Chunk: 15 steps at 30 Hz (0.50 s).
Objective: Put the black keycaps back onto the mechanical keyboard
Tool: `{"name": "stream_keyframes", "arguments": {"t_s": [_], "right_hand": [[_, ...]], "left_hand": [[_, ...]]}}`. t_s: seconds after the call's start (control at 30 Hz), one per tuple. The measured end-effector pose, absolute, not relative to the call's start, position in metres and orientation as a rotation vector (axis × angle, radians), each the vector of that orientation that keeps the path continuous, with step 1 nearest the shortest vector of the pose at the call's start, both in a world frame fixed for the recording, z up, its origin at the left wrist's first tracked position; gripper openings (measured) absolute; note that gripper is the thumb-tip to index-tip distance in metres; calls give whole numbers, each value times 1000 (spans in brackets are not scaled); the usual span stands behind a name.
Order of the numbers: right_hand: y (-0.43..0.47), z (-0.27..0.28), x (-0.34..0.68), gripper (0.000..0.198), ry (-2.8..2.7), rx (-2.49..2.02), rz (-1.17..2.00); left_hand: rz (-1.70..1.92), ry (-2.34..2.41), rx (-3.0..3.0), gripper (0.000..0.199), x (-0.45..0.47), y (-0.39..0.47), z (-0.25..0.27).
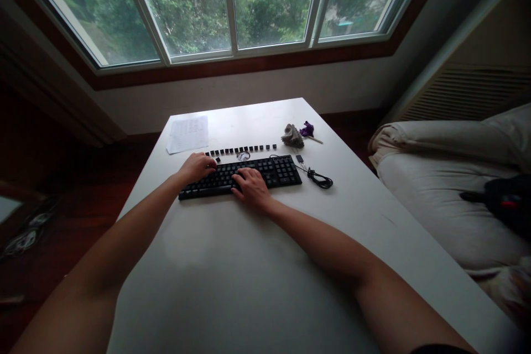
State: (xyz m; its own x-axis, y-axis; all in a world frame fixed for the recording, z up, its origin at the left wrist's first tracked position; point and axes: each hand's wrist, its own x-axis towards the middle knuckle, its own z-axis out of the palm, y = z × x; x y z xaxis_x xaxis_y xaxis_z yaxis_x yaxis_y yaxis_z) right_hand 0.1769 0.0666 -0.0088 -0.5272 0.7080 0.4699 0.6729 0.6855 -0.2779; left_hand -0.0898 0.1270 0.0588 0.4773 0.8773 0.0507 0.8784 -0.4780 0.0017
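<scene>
Beneath the fingers of both hands lies the keyboard [222, 177], on the table [207, 265]. The left hand [197, 167] curls over its left end, fingers bunched; whether they pinch anything, I cannot tell, since the tips are too small and partly hidden. The right hand [251, 188] rests across the middle keys, thumb apart from forefinger, with the thumb toward the near edge.

For good work here, the right fingers would best serve as a steadying weight: low, relaxed and spread, so that the keyboard cannot skid while the left fingers work. The left fingertips should bear straight down or lift straight up; a sideways push could tilt a key or turn the board.

Just beyond the left fingertips sits a lone cap [218, 160], easily knocked by a careless knuckle, so a raised left wrist seems wise. Farther past the fingers of both hands runs a row of caps [237, 150], its order worth guarding. The cable [319, 178], right of the right fingers, lies well out of their way.
</scene>
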Motion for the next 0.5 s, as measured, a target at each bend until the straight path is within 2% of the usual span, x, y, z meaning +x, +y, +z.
{"name": "stream_keyframes", "arguments": {"t_s": [0.5], "right_hand": [[66,-7,177,42,-2338,-1067,133]], "left_hand": [[-96,-1640,-2637,21,-85,116,49]]}}
